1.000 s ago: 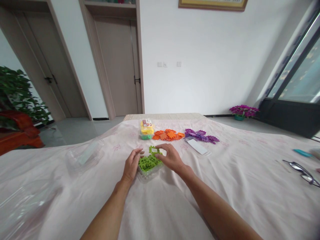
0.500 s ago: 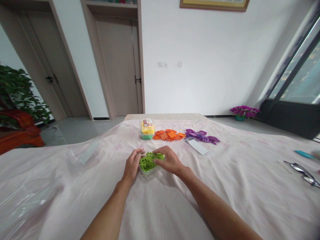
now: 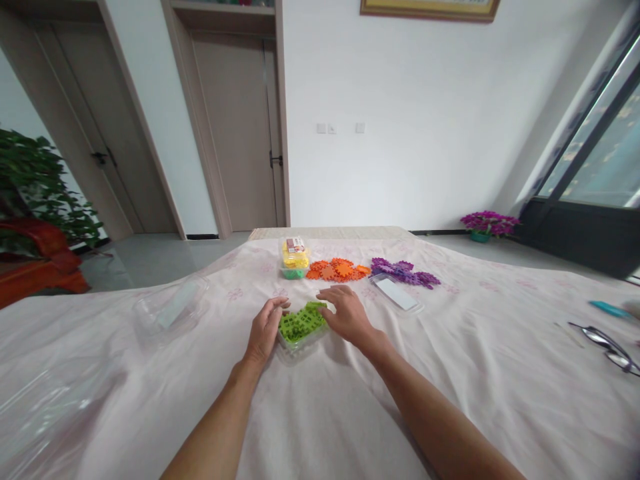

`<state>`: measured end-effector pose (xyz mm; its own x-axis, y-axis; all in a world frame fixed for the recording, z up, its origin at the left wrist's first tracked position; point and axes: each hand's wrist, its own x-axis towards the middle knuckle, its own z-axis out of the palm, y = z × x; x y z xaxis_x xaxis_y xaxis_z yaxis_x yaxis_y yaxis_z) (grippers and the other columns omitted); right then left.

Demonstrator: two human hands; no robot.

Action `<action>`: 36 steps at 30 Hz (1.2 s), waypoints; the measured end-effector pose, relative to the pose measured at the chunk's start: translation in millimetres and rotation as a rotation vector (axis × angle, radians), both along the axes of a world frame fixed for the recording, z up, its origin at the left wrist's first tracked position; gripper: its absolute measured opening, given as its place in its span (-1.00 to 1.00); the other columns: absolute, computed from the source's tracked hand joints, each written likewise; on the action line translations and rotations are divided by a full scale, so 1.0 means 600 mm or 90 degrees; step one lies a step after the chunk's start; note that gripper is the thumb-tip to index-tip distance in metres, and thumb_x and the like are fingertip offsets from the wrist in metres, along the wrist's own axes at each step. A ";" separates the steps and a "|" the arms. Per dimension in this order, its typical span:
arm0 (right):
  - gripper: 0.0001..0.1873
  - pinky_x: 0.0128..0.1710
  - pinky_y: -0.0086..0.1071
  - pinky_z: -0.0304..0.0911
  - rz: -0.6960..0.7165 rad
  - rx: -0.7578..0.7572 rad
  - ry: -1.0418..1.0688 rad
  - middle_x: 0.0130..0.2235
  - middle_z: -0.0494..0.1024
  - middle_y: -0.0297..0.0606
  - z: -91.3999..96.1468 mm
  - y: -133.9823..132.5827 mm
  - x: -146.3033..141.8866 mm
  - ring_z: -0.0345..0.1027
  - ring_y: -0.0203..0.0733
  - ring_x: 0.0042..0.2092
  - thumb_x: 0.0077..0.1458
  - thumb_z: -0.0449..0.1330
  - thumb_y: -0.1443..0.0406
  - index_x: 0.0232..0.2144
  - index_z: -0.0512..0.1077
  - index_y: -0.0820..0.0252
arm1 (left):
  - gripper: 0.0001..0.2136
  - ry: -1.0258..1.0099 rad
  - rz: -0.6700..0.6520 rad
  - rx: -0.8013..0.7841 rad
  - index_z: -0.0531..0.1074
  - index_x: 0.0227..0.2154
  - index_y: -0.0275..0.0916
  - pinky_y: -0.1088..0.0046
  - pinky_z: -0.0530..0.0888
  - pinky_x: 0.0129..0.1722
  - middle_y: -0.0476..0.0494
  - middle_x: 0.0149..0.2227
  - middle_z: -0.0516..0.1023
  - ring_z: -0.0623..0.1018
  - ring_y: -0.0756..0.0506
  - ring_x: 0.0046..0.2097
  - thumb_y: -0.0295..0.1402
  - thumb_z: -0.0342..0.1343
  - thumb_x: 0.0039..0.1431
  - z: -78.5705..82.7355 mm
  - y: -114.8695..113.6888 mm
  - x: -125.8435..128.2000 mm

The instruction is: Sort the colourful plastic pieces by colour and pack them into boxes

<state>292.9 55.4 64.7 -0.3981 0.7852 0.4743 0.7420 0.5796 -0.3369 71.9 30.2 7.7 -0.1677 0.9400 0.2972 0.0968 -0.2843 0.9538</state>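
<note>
A clear plastic box [image 3: 290, 355] stands on the cloth in front of me, filled with bright green plastic building pieces [image 3: 303, 322]. My left hand [image 3: 265, 327] grips the box's left side, its fingers curled over the rim. At the right end is my right hand [image 3: 346, 313], fingers apart and raised, with the thumb close to the green pieces and nothing visible in the grasp. Beyond the box lie orange gear-shaped pieces [image 3: 341, 270] and purple pieces [image 3: 404, 270]. A packed clear container [image 3: 295, 259] of yellow and green pieces stands behind.
A pale flowered cloth [image 3: 475, 360] covers the table. A clear lid or tray [image 3: 397, 295] lies right of centre, a clear plastic container [image 3: 175, 307] to the left. Clear plastic [image 3: 50, 407] occupies the near left. Glasses [image 3: 607, 347] and a turquoise object [image 3: 609, 309] rest at far right.
My right hand has lifted off the green pieces and shifted slightly right and away from me, uncovering more of them. The left hand keeps its place on the box.
</note>
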 end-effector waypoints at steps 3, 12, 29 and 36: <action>-0.74 0.08 -0.28 0.13 0.023 -0.017 -0.035 -0.09 0.62 -0.32 0.003 -0.001 -0.001 0.34 -0.11 0.03 0.16 0.15 0.31 -0.15 0.58 0.03 | -0.67 0.000 0.003 0.002 0.44 -0.07 -0.24 0.28 0.46 -0.05 -0.23 -0.08 0.58 0.58 -0.14 -0.13 -0.18 0.00 0.21 -0.001 0.000 -0.001; -0.72 -0.01 -0.32 0.20 -0.002 -0.050 -0.067 -0.22 0.63 -0.25 0.009 -0.002 0.000 0.41 -0.12 -0.08 0.16 0.10 0.35 -0.21 0.60 0.06 | -0.66 -0.003 0.004 -0.002 0.44 -0.08 -0.25 0.28 0.46 -0.05 -0.24 -0.07 0.58 0.59 -0.15 -0.12 -0.16 0.01 0.19 0.002 -0.003 0.001; -0.41 0.17 0.04 -0.03 -0.571 -0.191 -0.113 0.23 0.27 0.01 -0.069 0.092 0.230 -0.01 0.23 0.27 0.14 0.07 0.16 0.21 0.26 0.17 | -0.68 0.137 0.150 -0.084 0.49 -0.18 -0.14 0.32 0.43 -0.10 -0.13 -0.23 0.64 0.57 -0.19 -0.13 -0.10 -0.06 0.19 0.002 -0.001 -0.002; -0.51 0.02 0.13 0.13 -0.562 -0.259 -0.135 0.16 0.29 0.04 -0.066 0.089 0.259 0.14 0.24 0.17 0.11 0.09 0.06 0.04 0.39 0.12 | -0.63 0.247 0.191 -0.131 0.54 -0.35 -0.11 0.33 0.38 -0.11 -0.14 -0.25 0.63 0.54 -0.23 -0.14 -0.04 -0.11 0.21 0.015 -0.011 -0.004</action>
<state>448.1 108.7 25.4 0.3615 0.9280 0.0903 0.9196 -0.3389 -0.1986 69.8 23.9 16.7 -0.3528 0.9129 0.2055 0.5027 -0.0003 0.8645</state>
